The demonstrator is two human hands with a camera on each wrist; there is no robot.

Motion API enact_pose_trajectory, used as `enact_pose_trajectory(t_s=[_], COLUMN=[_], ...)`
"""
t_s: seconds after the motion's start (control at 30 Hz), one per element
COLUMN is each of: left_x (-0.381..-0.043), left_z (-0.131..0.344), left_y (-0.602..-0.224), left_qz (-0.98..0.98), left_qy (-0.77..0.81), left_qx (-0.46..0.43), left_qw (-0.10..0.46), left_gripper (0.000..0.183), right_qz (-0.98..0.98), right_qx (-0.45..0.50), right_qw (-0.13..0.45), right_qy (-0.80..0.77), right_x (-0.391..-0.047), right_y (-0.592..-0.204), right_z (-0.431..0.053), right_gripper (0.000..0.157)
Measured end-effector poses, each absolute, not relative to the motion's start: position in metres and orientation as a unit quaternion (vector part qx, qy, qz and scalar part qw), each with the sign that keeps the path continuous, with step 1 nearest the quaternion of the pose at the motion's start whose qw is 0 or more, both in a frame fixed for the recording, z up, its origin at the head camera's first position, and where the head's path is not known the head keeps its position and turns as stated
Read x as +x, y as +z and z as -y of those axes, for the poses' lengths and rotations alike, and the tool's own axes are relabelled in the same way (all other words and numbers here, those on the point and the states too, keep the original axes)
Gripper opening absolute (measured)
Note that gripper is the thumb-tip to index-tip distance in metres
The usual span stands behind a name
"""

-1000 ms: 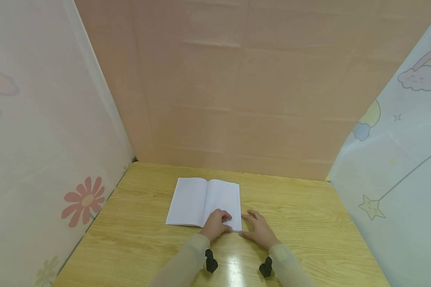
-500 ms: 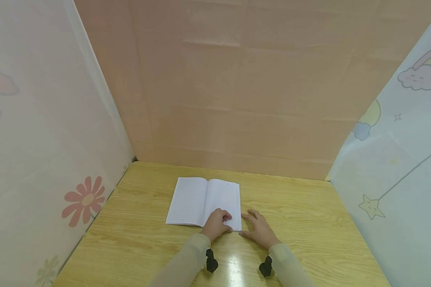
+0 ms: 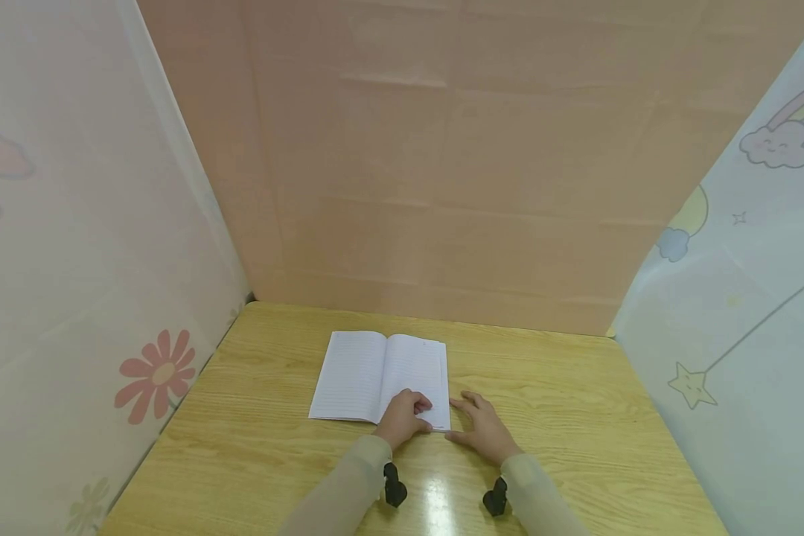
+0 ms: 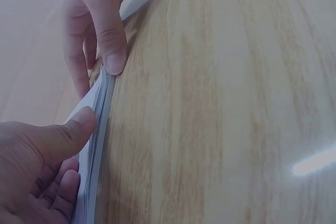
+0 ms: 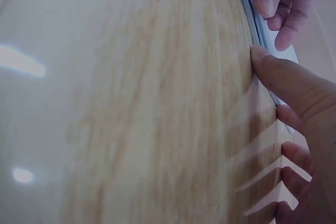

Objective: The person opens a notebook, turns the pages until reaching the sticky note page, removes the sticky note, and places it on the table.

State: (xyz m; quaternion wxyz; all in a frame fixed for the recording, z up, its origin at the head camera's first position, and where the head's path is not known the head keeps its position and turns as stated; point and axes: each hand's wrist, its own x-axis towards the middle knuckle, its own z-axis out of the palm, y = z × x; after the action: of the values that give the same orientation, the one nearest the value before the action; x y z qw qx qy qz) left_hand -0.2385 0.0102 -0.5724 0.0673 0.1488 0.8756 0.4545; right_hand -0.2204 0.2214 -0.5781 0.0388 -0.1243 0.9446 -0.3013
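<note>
A lined notebook (image 3: 350, 378) lies spread flat on the wooden table, its right half thicker in layers of pages. My left hand (image 3: 400, 421) rests over the lower part of the right page, fingers loosely bent. In the left wrist view, that hand's thumb (image 4: 79, 127) lies at the stacked page edges along the near side. My right hand (image 3: 485, 430) stands around the near right corner. Its thumb (image 5: 275, 69) touches the near edge, and its fingers, spread and slightly bent, are at the right edge. Nothing is pinched between thumb and fingers of either hand.
The wooden table (image 3: 563, 402) extends around the notebook. A plain peach backdrop (image 3: 429, 186) rises at its far edge. Printed sheets stand at the sides, the left one (image 3: 74, 260) with flowers, the right one (image 3: 770, 298) with a star and a rainbow. Each wrist carries a small black device.
</note>
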Motion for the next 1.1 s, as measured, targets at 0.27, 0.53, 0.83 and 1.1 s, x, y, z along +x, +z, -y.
enact_pose_trajectory(t_s=[0.27,0.53,0.83,1.1], left_x=[-0.2399,-0.2407,-0.2434,-0.2437], left_z=[-0.0107,-0.0101,-0.0074,-0.0051], left_y=[-0.573,-0.5728,-0.576,-0.5768], left_qz=[-0.877,-0.874,-0.872,-0.868], left_qy=[0.453,0.457,0.467,0.473], left_qx=[0.147,0.149,0.141,0.147], left_qw=[0.07,0.063,0.041,0.036], left_gripper=[0.029,0.016,0.025,0.031], right_qz=[-0.944,-0.945,-0.947,-0.945], right_qx=[-0.131,-0.122,-0.122,-0.124], right_qw=[0.036,0.043,0.043,0.044], right_qy=[-0.302,-0.3,-0.296,-0.299], right_x=[-0.2197,-0.2215,-0.2219,-0.2225], right_y=[-0.5793,-0.5795,-0.5784,-0.5795], right_z=[-0.2223,-0.2221,-0.2221,-0.2221], right_gripper=[0.069,0.071,0.07,0.07])
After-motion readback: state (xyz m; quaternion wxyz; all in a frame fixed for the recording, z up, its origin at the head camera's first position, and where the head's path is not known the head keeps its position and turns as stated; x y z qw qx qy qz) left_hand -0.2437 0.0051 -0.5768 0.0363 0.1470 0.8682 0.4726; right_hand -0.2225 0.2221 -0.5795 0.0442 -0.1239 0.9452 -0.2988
